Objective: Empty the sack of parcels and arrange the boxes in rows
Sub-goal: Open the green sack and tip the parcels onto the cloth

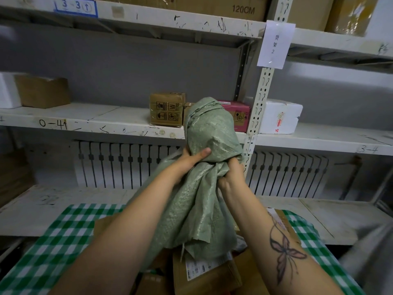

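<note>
A brown box printed with handling symbols, a pink box and a white foam box stood on the middle shelf straight ahead. The raised sack hid part of the pink box and most of a small carton between it and the brown box. An open carton sat far to the left on the same shelf. A paper label hung on the perforated upright. A carton marked 120CM lay on the shelf above. A white radiator ran along the grey wall under the middle shelf.

Below, a green-and-white checked cloth covered the work surface in front of a scuffed lower shelf. Several cardboard boxes lay heaped on it, the nearest bearing a shipping label.

The green woven sack was held up over those boxes, its long axis close to vertical. Its rounded closed end pointed up and its loose, frayed mouth hung down, touching the heap. The top bulged as if something were still inside, though the fabric hid what.

The left hand gripped the sack just under the bulge, thumb laid across the front and fingers wrapped out of sight behind. The right hand clutched the gathered cloth on the other side, fingers curled tight into the folds.
</note>
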Demonstrator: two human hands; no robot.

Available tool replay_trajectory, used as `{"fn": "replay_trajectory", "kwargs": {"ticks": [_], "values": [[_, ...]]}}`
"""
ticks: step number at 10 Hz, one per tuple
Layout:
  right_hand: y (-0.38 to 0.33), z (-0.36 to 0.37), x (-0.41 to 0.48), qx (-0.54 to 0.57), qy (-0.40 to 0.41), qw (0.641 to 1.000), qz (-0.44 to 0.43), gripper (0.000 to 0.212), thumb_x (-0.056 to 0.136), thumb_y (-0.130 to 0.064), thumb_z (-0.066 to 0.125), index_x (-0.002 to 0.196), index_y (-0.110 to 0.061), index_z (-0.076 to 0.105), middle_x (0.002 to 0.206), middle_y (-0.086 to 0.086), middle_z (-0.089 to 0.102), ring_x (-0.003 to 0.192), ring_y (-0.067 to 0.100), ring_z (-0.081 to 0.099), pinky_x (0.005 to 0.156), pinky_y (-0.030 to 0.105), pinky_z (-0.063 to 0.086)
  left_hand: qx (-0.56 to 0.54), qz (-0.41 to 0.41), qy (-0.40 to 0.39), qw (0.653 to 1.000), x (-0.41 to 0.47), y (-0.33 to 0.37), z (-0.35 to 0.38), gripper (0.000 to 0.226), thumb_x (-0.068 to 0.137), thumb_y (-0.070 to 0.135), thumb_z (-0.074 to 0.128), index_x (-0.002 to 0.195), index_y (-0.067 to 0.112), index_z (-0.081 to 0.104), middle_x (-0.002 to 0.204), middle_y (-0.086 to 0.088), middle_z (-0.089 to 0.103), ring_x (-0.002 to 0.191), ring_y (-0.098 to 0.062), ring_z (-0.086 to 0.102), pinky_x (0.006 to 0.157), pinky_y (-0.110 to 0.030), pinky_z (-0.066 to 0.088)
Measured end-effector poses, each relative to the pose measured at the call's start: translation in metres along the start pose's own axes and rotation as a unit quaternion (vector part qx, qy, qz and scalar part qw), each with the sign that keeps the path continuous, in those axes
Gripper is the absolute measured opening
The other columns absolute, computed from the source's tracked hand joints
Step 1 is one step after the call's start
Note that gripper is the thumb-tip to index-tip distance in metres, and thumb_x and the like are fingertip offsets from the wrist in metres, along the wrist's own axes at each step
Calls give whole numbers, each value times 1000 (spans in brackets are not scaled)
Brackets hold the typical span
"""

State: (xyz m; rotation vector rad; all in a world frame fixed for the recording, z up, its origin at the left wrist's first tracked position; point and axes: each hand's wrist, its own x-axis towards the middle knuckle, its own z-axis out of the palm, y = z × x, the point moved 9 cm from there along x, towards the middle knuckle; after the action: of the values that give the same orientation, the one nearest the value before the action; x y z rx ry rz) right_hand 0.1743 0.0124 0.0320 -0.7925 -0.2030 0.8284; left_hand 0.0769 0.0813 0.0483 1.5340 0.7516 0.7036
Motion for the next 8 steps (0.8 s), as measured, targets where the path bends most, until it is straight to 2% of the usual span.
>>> {"fn": "replay_trajectory", "kwargs": {"ticks": [1, 2, 3, 4, 5, 6, 7, 8], "values": [[6, 9, -4, 14, -26, 999, 21, 40, 102, -13, 35, 139, 2, 37, 128, 19, 53, 94, 22, 58, 56, 17, 54, -131, -8, -7, 991, -3, 8, 3, 179, -10, 73, 72, 148, 20, 7, 146, -10, 36, 131, -28, 42, 106, -42, 38], [15, 18, -18, -22, -72, 995, 67, 43, 103, -15, 25, 142, 4, 32, 142, 14, 42, 132, 30, 40, 88, 25, 46, -218, 1, 11, 976, -1, 13, 1, 170, -1, 60, 84, 147, 24, 10, 141, -10, 40, 125, -30, 47, 101, -43, 44], [22, 29, -21, -31, -131, 987, 86, 44, 103, -15, 20, 141, 5, 31, 134, 18, 48, 102, 30, 54, 66, 22, 48, -271, 14, 64, 960, 3, 12, -11, 132, 33, 33, 91, 144, 31, 19, 138, -9, 44, 118, -30, 53, 100, -49, 46], [25, 21, -13, -122, -141, 975, 118, 40, 99, -7, 31, 135, 6, 41, 123, 21, 56, 93, 28, 59, 76, 32, 49, -290, 18, 102, 951, 2, 9, -21, 116, 42, 25, 91, 142, 16, 30, 130, -9, 53, 113, -27, 58, 99, -48, 47], [19, 22, -6, -214, -176, 955, 103, 39, 88, 2, 50, 127, 6, 52, 103, 19, 64, 86, 29, 64, 76, 39, 54, -295, 18, 138, 945, -2, 6, -29, 67, 64, 15, 84, 121, -1, 53, 112, -8, 62, 97, -21, 63, 90, -34, 50], [-1, 19, 3, -336, -138, 932, 5, 45, 78, -1, 71, 119, -5, 51, 109, 14, 64, 86, 24, 64, 75, 36, 57, -267, 19, 229, 936, -7, 3, -47, 53, 71, 9, 79, 117, 0, 54, 106, -6, 59, 96, -19, 60, 85, -30, 50], [-28, 7, 11, -496, -30, 864, -85, 64, 64, -38, 83, 107, -17, 40, 113, 5, 54, 97, 23, 58, 83, 39, 52, -306, 64, 267, 911, -5, 7, -63, 68, 63, 8, 83, 122, 3, 50, 119, -12, 63, 102, -25, 64, 90, -41, 53], [-14, 16, -1, -491, -106, 865, -3, 51, 83, -64, 50, 91, -14, 56, 75, -3, 55, 61, 14, 49, 56, 26, 42, -302, 97, 297, 901, -8, 13, -75, 76, 64, 6, 82, 129, 9, 43, 121, -9, 60, 104, -22, 62, 93, -39, 52]]}}
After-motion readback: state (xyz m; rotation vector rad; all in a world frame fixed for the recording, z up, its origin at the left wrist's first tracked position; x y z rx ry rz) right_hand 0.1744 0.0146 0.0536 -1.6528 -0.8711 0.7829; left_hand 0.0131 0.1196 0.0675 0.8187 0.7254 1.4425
